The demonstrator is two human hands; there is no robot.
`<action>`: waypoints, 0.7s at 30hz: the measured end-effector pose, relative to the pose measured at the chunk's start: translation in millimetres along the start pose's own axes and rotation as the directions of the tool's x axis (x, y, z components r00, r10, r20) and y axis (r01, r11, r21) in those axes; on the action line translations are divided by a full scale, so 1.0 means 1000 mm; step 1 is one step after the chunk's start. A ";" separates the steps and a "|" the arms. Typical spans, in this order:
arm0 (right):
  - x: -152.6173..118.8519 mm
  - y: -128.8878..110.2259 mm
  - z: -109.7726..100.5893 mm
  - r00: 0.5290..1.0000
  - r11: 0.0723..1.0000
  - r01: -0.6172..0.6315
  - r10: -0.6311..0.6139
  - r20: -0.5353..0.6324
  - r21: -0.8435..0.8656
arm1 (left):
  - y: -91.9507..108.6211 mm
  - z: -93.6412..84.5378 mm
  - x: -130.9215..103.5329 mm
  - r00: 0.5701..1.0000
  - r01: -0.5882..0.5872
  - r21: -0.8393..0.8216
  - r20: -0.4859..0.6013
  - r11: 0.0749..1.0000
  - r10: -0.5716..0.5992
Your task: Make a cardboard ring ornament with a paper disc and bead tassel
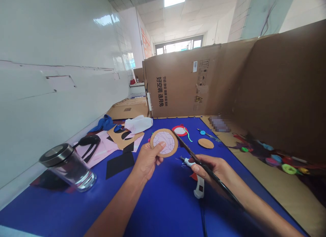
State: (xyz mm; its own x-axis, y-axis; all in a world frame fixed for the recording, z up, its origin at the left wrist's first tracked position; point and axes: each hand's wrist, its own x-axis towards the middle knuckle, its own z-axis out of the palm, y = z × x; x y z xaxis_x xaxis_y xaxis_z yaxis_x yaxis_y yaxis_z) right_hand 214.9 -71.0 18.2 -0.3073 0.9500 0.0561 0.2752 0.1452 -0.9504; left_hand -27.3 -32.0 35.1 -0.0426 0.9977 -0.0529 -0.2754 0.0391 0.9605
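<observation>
My left hand (149,160) pinches a round cardboard disc (173,151) between thumb and fingers. Its middle is covered with pale lilac paper crossed by thin lines. My right hand (212,169) is closed around a long, thin, dark stick-like tool (187,149), whose far tip reaches close to the disc's right edge; whether they touch I cannot tell. Just below the right hand lies a white glue gun (199,191) with a cord, partly hidden by that hand. Beyond the disc is a red-rimmed circle with a white middle (179,130) and a green strand.
A glass bottle with a metal lid (84,177) stands at left. Near it lie black paper (119,165), pink sheets (102,150) and a cut cardboard piece (117,138). To the right are a cardboard oval (205,144) and scissors (214,137). Tall cardboard walls (183,84) enclose the back and right.
</observation>
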 end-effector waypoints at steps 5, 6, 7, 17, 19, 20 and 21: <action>0.001 0.005 0.001 1.000 1.000 0.010 -0.011 -0.023 -0.021 | 0.000 0.000 0.001 1.000 0.011 0.001 0.002 1.000 -0.011; 0.002 0.006 0.002 1.000 1.000 0.006 -0.007 -0.026 -0.024 | 0.000 -0.001 0.001 1.000 0.009 0.003 0.003 1.000 -0.009; 0.002 0.008 0.002 1.000 1.000 -0.008 0.007 -0.026 -0.027 | 0.001 -0.001 0.001 1.000 0.007 0.003 0.001 1.000 -0.007; 0.002 0.000 -0.004 1.000 1.000 -0.005 0.005 -0.022 0.021 | 0.004 -0.002 0.000 0.999 0.027 0.005 -0.017 1.000 -0.027; 0.001 -0.004 -0.003 1.000 0.999 0.016 -0.016 0.001 0.043 | 0.004 -0.002 0.000 1.000 0.019 0.014 -0.008 1.000 -0.019; 0.001 -0.005 -0.003 1.000 0.998 0.023 -0.023 0.010 0.054 | 0.004 -0.002 0.000 1.000 0.019 0.019 -0.003 1.000 -0.019; 0.001 -0.006 -0.002 0.999 0.998 0.029 -0.030 0.017 0.059 | 0.003 -0.002 0.000 1.000 0.020 0.024 0.001 1.000 -0.020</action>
State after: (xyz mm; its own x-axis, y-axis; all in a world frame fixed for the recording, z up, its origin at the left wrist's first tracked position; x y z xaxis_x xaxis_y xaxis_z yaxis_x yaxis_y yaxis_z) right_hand 215.1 -70.4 24.8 -0.3312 0.9402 0.0795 0.2116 0.1561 -0.9648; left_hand -30.3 -32.3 37.7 -0.0361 0.9967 -0.0721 -0.2533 0.0606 0.9655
